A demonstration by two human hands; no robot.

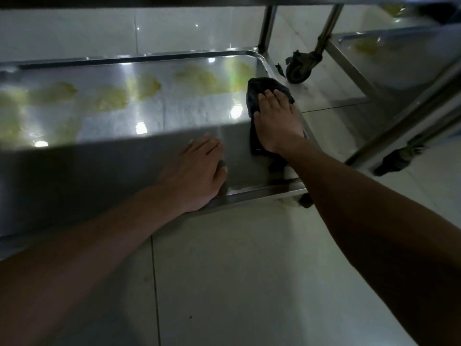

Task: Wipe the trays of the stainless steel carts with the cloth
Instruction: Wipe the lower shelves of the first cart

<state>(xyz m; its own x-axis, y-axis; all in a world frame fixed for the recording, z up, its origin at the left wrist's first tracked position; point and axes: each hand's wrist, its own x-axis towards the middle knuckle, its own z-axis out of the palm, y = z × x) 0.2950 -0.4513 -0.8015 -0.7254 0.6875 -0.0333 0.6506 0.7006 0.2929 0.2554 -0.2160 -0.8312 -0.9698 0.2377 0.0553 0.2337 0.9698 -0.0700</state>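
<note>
The bottom tray of a stainless steel cart fills most of the head view, low above a pale tiled floor. Its near half lies in shadow and its far half reflects ceiling lights. Yellowish smears are spread in patches over the far and left parts of the tray surface.

To the right, well apart, stands a second cart, with its own yellowish mark on a tray and a dark caster wheel on the floor between the two carts.

The right hand lies flat, fingers straight and together, pressing down on a dark cloth at the tray's right end. The cloth sticks out beyond the fingertips toward the far right corner and trails back under the wrist.

The left hand rests palm down on the tray's near rim, fingers loosely extended over the shadowed surface, holding nothing.
</note>
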